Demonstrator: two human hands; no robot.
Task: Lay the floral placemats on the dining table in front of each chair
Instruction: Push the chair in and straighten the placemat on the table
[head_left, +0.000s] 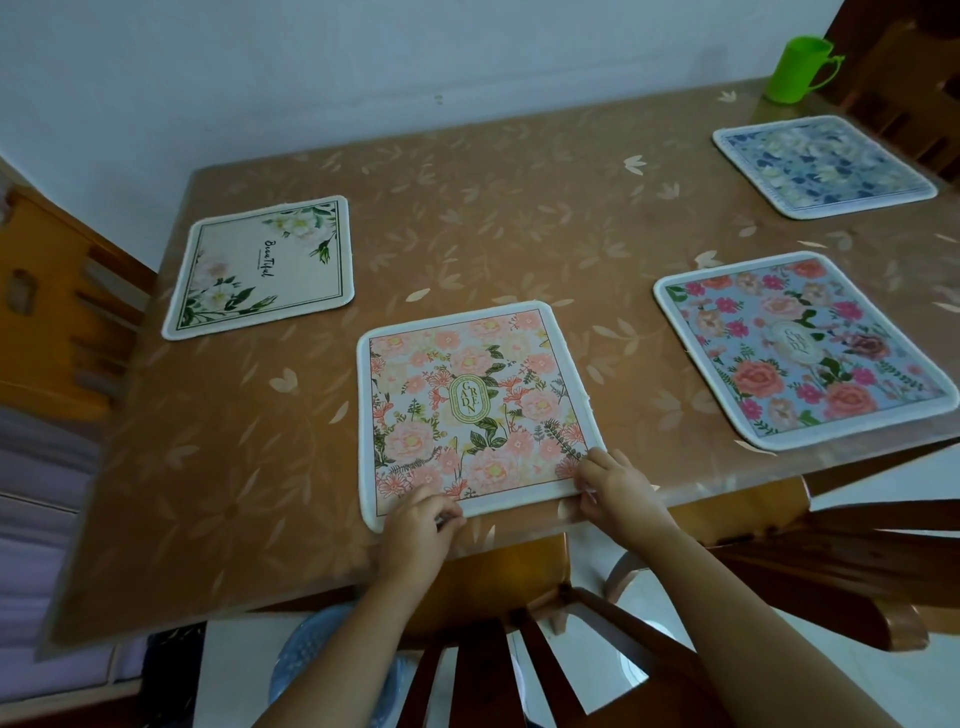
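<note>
The peach floral placemat lies flat at the dining table's near edge. The left hand pinches its near border, and the right hand pinches its near-right corner. A white placemat lies by the left edge.

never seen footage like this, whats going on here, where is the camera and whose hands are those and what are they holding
No machine here: a person wears a wide-angle camera on the head, so this one picture looks forward and down along their own arms. The left hand and the right hand grip the near edge of the peach Garden placemat, which lies flat on the brown dining table. Three more floral mats lie there: a white Beautiful placemat at the left, a blue placemat with pink roses at the right, a blue-and-white placemat far right. A green cup stands in the far right corner.
</note>
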